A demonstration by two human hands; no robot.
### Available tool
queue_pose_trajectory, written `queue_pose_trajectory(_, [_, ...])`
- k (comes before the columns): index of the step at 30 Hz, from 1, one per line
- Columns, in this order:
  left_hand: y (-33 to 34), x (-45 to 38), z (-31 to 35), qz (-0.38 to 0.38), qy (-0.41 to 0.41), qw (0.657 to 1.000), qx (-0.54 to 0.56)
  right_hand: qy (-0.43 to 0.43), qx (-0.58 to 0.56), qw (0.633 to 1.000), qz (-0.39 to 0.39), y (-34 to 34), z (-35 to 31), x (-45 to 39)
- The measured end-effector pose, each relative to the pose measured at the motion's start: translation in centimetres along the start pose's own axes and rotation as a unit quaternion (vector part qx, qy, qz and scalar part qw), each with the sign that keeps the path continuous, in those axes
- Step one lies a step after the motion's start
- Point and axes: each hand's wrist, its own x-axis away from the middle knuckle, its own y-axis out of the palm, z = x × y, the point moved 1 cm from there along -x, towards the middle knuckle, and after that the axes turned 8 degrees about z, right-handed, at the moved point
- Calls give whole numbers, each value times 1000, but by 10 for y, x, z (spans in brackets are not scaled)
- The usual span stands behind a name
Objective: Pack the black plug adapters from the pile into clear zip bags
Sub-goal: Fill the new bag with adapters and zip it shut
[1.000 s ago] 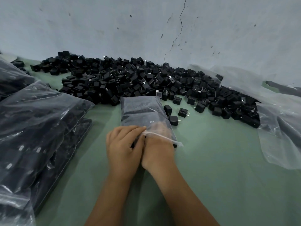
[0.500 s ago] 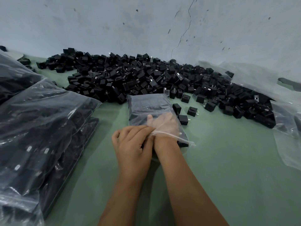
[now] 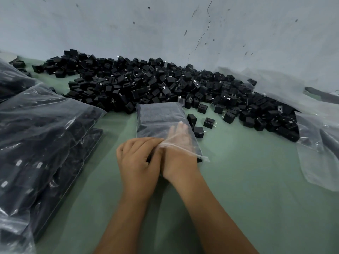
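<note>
Reaching into the clear plastic zip bag [image 3: 161, 118] from its near, open end, your right hand [image 3: 178, 153] has its fingers [image 3: 180, 129] straight and flat inside, showing through the film above the black plug adapters already packed in it. Your left hand [image 3: 139, 162] sits just beside it, touching it, fingers curled and pinching the bag's near left lip by the zip strip [image 3: 185, 149]. That bag lies flat on the green table [image 3: 247, 180], its far end touching the wide pile of loose black plug adapters [image 3: 165, 85] along the pale wall [image 3: 165, 24]. About 3 stray adapters [image 3: 209, 122] lie just right of it. Filled clear bags [image 3: 42, 134] are stacked at the left; crumpled clear plastic [image 3: 319, 143] lies at the right.
</note>
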Motion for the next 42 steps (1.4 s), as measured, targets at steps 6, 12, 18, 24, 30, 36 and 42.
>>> queue_pose_trajectory(6, [5, 0, -5, -40, -148, 985, 76, -325, -51, 916, 229, -8, 34, 26])
queue_pose_trajectory(12, [12, 4, -12, -52, -180, 981, 40, -68, -118, 945, 296, -31, 89, -38])
queue_pose_trajectory(18, [15, 5, -18, -53, -177, 982, 39, 52, -16, 994, -97, -4, 132, -110])
queue_pose_trajectory(24, [18, 4, -20, -54, -175, 982, 42, -37, 22, 996, 79, 12, 150, -108])
queue_pose_trajectory(30, [18, 3, -22, -61, -183, 980, 39, -44, -69, 989, 126, 11, 155, -88])
queue_pose_trajectory(36, [16, 0, -19, -69, -227, 971, 39, -4, -125, 981, 150, 0, 155, -57])
queue_pose_trajectory(42, [9, 0, -7, -73, -238, 966, 76, 41, -166, 938, 300, -14, 133, -9])
